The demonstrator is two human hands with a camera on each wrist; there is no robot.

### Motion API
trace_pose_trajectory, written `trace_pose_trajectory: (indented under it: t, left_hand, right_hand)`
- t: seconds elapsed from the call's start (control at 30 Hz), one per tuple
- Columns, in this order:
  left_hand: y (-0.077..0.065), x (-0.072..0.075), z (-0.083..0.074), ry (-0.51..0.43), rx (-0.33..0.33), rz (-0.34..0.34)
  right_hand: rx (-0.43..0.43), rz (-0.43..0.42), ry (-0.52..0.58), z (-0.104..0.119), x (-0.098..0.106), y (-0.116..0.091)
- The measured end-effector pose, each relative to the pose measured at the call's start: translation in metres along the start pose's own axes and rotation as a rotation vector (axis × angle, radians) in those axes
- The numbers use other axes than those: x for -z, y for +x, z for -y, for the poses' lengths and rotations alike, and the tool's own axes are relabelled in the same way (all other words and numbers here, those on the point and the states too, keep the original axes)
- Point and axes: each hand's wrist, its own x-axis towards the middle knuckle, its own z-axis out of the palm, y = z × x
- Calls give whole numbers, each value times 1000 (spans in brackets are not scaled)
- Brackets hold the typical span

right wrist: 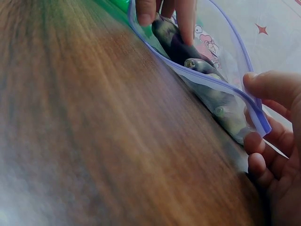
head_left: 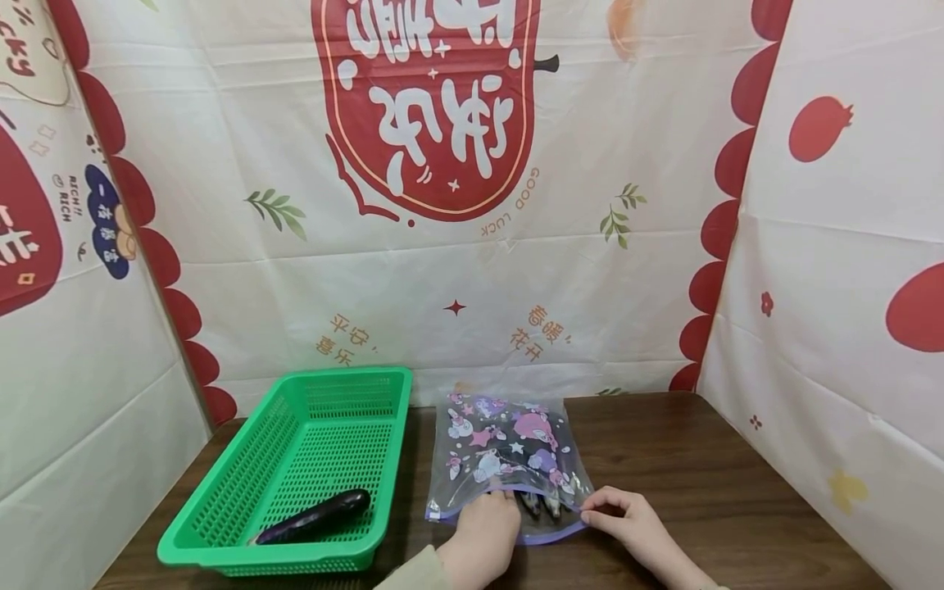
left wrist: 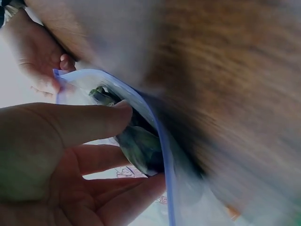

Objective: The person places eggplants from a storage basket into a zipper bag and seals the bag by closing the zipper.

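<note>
A clear zip bag (head_left: 483,442) with a purple zip edge and cartoon print lies flat, its mouth toward me. Several dark eggplants are inside, their ends (head_left: 553,506) showing at the mouth. My left hand (head_left: 487,533) reaches into the opening. In the left wrist view its thumb and fingers pinch the end of one eggplant (left wrist: 141,148) within the bag; most of that eggplant is hidden. With thumb and fingers, my right hand (head_left: 627,524) pinches the right corner of the bag's mouth, and the purple zip strip (right wrist: 257,117) shows between them in the right wrist view.
On the left stands a green plastic basket (head_left: 398,459) with one eggplant (head_left: 317,518) lying near its front end. Both rest on a dark wooden table (head_left: 664,451). A printed white cloth (head_left: 442,287) hangs behind the table and along both sides.
</note>
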Motion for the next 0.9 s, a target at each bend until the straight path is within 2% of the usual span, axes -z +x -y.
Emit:
trace_pose_trajectory:
  t: [0.2, 0.43, 0.57, 0.67, 0.9]
  left_hand:
    - [7, -7, -1, 14, 15, -1]
    - [11, -13, -3, 16, 50, 39]
    - [11, -15, -3, 24, 64, 35]
    - [11, -16, -3, 27, 68, 31]
    - [12, -13, -7, 0, 79, 74]
  right_hand:
    - [14, 10, -7, -2, 1, 1]
    - [-36, 1, 6, 2, 0, -1]
    - [-39, 1, -4, 2, -1, -1]
    - [-25, 6, -12, 2, -1, 0]
    - [-21, 3, -21, 0, 0, -1]
